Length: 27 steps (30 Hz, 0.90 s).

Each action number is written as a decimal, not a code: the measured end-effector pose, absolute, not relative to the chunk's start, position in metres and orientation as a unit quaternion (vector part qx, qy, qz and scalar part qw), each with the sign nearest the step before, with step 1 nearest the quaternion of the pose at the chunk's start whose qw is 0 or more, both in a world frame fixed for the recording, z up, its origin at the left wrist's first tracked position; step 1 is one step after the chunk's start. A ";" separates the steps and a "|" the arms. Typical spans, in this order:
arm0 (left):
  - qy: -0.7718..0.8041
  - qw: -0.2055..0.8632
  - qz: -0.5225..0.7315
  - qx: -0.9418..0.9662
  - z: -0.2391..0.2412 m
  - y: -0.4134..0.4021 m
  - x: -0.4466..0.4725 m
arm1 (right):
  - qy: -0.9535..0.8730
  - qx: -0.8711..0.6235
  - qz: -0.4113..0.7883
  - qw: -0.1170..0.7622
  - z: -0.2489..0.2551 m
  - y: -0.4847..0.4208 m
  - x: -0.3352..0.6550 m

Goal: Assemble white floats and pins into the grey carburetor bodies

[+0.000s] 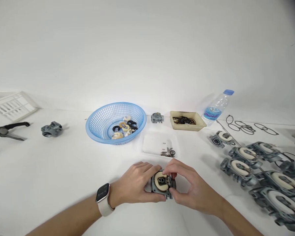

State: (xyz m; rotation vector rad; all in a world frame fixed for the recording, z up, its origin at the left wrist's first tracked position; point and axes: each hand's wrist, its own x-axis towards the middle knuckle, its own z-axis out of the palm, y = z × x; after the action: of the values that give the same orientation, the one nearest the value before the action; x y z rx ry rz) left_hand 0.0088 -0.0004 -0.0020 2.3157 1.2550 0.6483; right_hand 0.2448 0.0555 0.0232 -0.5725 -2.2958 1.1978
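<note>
A grey metal carburetor body [164, 194] with a cream C-shaped float [159, 186] on its upper face is at the front middle of the table. My left hand [137, 183] grips it from the left, thumb at the near edge and fingers along the far edge. From the right, my right hand [190, 185] has thumb and index finger at the float's hinge side. Whether those fingertips pinch a small part there is hidden. Just beyond the hands, a shallow white tray [149, 146] holds small metal parts and a black ring.
A blue basket [98, 139] holds several floats. Behind are another carburetor [157, 117], a cream box [189, 126] of black rings and a water bottle [215, 109]. Several carburetors with floats [239, 167] crowd the right. At left lie a carburetor body [51, 129] and a black tool [8, 130].
</note>
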 end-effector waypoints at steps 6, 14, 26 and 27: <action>0.448 0.210 0.233 0.837 0.000 -0.002 0.008 | -0.840 -0.212 0.437 0.243 0.025 0.056 0.242; 0.447 0.204 0.235 0.839 0.002 -0.003 0.009 | -0.834 -0.216 0.445 0.246 0.026 0.055 0.242; 0.439 0.220 0.241 0.837 0.001 -0.004 0.008 | -0.830 -0.225 0.444 0.251 0.029 0.054 0.242; 0.437 0.217 0.243 0.838 0.000 -0.004 0.007 | -0.830 -0.222 0.443 0.255 0.030 0.054 0.242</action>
State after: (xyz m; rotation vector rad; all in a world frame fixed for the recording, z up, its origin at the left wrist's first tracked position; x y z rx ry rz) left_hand 0.0074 -0.0040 -0.0002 2.3221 1.2107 0.6720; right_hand 0.2422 0.0541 0.0296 -0.6031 -2.2542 1.2039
